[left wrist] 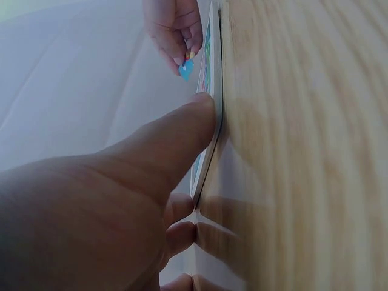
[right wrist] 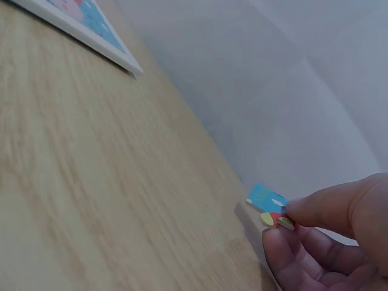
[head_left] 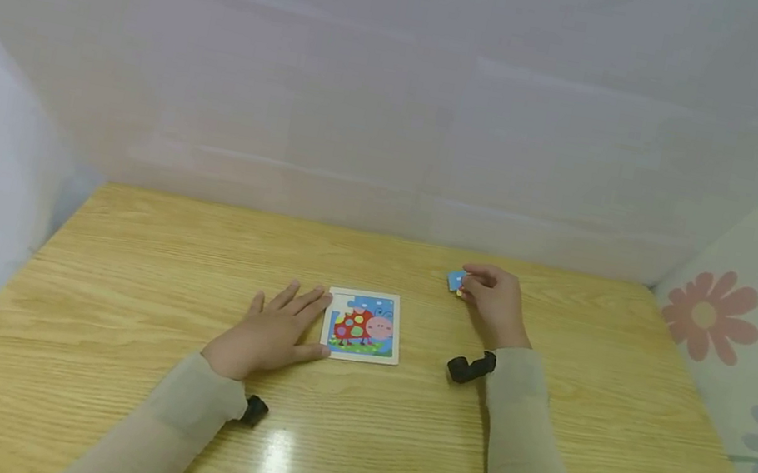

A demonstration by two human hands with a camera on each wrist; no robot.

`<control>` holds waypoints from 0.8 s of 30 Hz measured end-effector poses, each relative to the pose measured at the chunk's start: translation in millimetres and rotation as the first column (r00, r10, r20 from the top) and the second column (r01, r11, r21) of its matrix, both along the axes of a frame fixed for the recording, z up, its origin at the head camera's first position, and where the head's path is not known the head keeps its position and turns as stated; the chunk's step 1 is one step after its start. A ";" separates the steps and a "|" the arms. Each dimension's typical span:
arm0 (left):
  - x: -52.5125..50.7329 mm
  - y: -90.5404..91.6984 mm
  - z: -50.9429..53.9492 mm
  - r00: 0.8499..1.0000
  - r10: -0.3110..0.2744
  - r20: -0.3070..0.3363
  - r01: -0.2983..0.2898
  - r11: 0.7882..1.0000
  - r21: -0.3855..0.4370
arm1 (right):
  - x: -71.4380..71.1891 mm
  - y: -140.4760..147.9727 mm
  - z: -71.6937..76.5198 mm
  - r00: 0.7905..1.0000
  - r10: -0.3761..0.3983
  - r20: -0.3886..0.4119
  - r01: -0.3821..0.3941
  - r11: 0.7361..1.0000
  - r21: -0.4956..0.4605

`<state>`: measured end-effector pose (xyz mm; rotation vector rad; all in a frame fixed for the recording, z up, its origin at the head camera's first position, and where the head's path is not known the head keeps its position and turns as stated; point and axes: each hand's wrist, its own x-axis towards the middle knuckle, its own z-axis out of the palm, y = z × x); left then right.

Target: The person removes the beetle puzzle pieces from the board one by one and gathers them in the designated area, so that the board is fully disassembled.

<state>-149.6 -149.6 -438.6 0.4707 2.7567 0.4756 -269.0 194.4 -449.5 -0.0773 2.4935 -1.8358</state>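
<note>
A square jigsaw puzzle (head_left: 363,327) with a white frame and a ladybug picture lies on the table; its upper left corner shows a pale gap. My left hand (head_left: 265,339) rests at the puzzle's left edge, fingers spread, the thumb (left wrist: 176,133) touching the frame. Off to the right and farther back, my right hand (head_left: 498,302) pinches a blue puzzle piece (right wrist: 267,199) with red and yellow on one side between thumb and fingers. That piece is held just above the tabletop.
The wooden table (head_left: 356,452) reaches back to a pale fabric wall (head_left: 402,105). Flower prints (head_left: 703,315) mark the right side panel. A black camera (head_left: 470,368) sits at the right wrist and another black camera (head_left: 254,411) at the left.
</note>
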 end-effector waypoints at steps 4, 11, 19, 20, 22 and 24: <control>-0.1 0.4 -1.0 1.000 0.001 -0.003 -0.001 1.000 -0.001 | 0.4 0.1 -0.3 1.000 -0.026 0.013 0.025 1.000 0.019; -1.1 0.0 -1.7 1.000 0.000 -0.004 0.000 1.000 -0.009 | -0.1 -2.8 -3.1 0.998 -0.068 0.000 0.068 0.992 0.103; 0.4 -0.2 2.1 1.000 0.008 0.009 -0.008 1.000 -0.009 | -2.5 -8.4 -5.1 0.997 -0.076 -0.010 0.077 0.976 0.203; 0.6 -0.1 2.4 1.000 0.009 0.010 -0.009 1.000 -0.009 | -2.8 -8.7 -5.5 0.997 -0.076 -0.011 0.077 0.975 0.208; 0.8 0.3 2.7 1.000 0.009 0.010 -0.009 1.000 -0.007 | -2.9 -9.2 -5.7 0.997 -0.079 -0.018 0.081 0.972 0.222; 0.9 0.5 3.0 1.000 0.008 0.010 -0.008 1.000 -0.008 | -3.1 -9.2 -6.2 0.996 -0.082 -0.024 0.085 0.967 0.239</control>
